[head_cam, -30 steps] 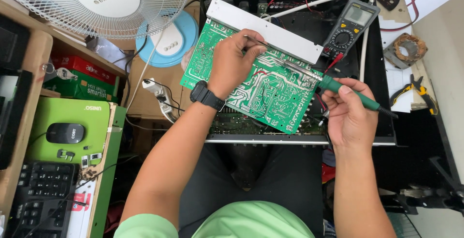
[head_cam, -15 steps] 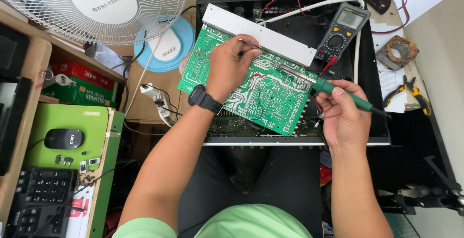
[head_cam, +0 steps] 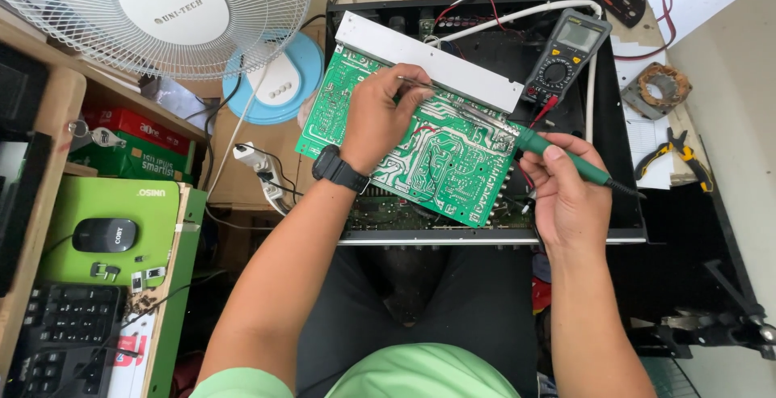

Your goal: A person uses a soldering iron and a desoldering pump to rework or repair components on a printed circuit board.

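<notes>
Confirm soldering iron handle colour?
Green, on the soldering iron in the right hand; head view.

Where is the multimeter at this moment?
In the head view the multimeter lies at the upper right, on the open black chassis, just beyond the right end of the green circuit board and above the right hand.

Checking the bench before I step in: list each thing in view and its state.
left hand: pinching thin wire against the board
right hand: gripping the soldering iron
soldering iron: tip on the board
circuit board: solder side up, tilted
multimeter: lying flat, display blank
fan: cannot tell if spinning
pliers: lying unused
</notes>
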